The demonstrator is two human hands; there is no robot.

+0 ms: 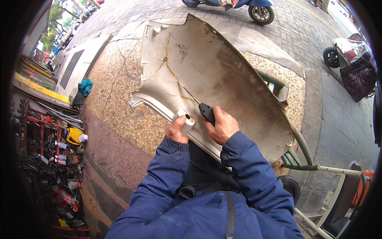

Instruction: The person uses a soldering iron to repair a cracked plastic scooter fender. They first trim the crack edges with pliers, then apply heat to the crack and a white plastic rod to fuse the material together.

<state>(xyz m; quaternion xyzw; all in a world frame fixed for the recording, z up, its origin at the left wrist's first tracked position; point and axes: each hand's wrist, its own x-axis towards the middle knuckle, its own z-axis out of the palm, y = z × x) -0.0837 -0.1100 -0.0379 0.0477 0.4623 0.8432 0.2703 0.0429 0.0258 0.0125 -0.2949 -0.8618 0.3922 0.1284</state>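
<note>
Looking now at a broad, curved panel (227, 75), hollow face up, spread ahead of both sets of fingers and away to their right: pale beige, smudged grey-brown, darkest just beyond the right fingers. Carrying a gold, rope-like seam (172, 71), wandering forward and leftward ahead of the right fingers. Showing, too, a raised pale block (188, 124) with a dark round hole, right beside the left thumb.

Over to the arms: reaching forward in navy sleeves (252, 161), angled toward each other, with left hand (177, 129) low at the panel's near edge and right hand (223, 126) just across from it, above the stained face.

And the fingers! On the right, curled snugly round a slim tool (207, 113), black-handled, aiming a thin metal shaft (188, 92) forward-left to the seam; too fine to tell whether touching. On the left, pressing thumb to block, gripping the edge; otherwise hidden underneath. Spotting a green rail (303, 145) too, well right of the right fingers.
</note>
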